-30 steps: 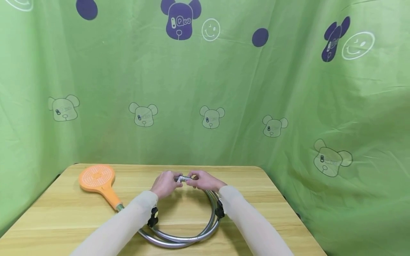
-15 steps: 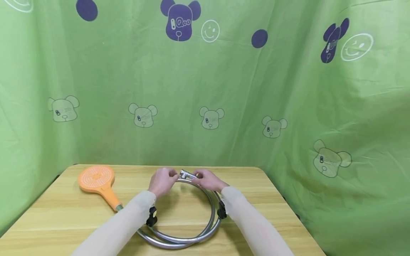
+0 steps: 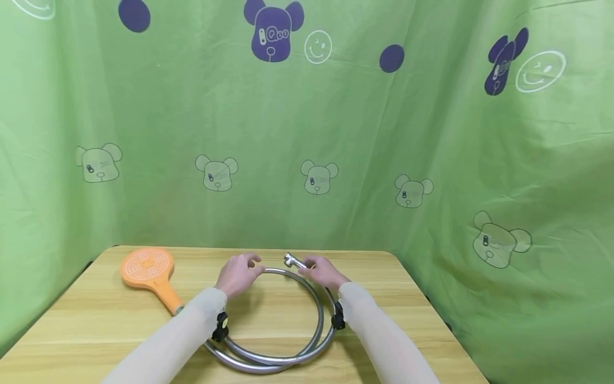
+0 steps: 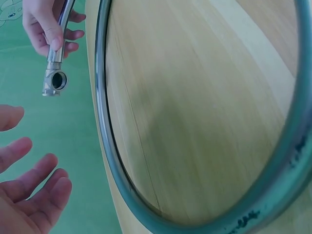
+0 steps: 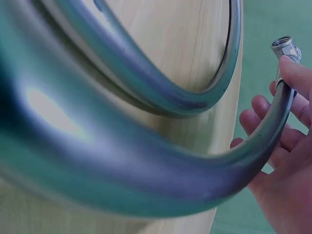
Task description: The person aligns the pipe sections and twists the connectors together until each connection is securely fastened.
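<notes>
My right hand pinches the end of a silver shower hose, thumb on top. From its fingers a metal threaded connector sticks out to the left, raised above the table's far part. The right wrist view shows the connector's round mouth turned upward and the hose curving down from the palm. My left hand is apart from the connector, fingers spread and holding nothing, as the left wrist view of the hand shows. In the head view its fingertips overlap the top of the hose loop.
An orange shower head lies face up at the table's left, its handle toward the left forearm and joined to the hose. The hose coils in loops on the wooden table. A green printed curtain hangs behind and at both sides.
Both hands were at the connector one second ago. My left hand has let go and drawn left; my right hand has carried the connector a little right, and it now tilts up.
</notes>
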### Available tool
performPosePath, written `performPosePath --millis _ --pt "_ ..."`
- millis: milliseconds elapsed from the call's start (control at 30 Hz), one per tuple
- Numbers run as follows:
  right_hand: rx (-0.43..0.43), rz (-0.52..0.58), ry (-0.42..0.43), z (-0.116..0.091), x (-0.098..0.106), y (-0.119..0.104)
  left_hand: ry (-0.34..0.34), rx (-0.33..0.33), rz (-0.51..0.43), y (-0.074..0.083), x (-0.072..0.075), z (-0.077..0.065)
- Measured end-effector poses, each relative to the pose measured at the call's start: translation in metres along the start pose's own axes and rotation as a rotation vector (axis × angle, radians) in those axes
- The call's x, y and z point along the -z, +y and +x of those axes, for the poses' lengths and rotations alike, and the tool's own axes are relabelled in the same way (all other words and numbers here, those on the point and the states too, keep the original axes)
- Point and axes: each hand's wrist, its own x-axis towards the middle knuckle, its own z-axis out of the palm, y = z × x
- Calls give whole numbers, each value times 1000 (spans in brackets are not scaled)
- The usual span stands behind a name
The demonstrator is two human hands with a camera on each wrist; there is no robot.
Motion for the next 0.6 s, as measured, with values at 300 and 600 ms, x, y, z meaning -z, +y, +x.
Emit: performPosePath --millis 300,600 --pt "-33 12 57 -1 1 11 9 -12 24 -7 2 -2" --pt "-110 -9 127 2 1 18 15 -1 21 -13 10 -4"
